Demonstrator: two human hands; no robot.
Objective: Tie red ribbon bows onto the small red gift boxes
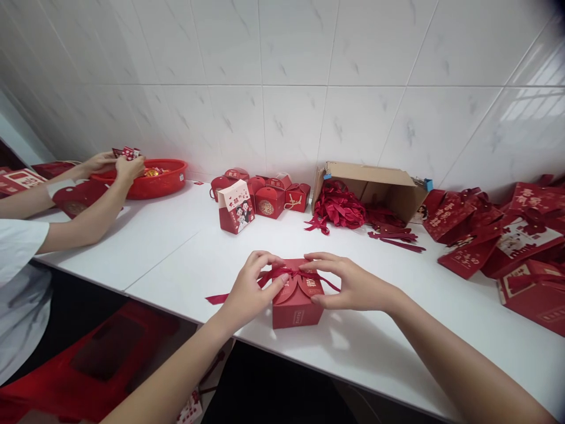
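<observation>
A red gift box with gold print and rounded petal flaps on top sits near the table's front edge. Across its top runs a dark red ribbon, crossed or knotted at the middle, with one tail out to the left and another under my right hand. My left hand is closed on the ribbon, its thumb pressing close to the knot. Over the box's right side curls my right hand, fingertips on the ribbon by the knot and thumb against the box's side.
Behind stand several small red boxes and a white-and-red box. A cardboard carton on its side spills red ribbons. Finished-looking red boxes crowd the right. At left, a co-worker's hands hold small packets over a red basin.
</observation>
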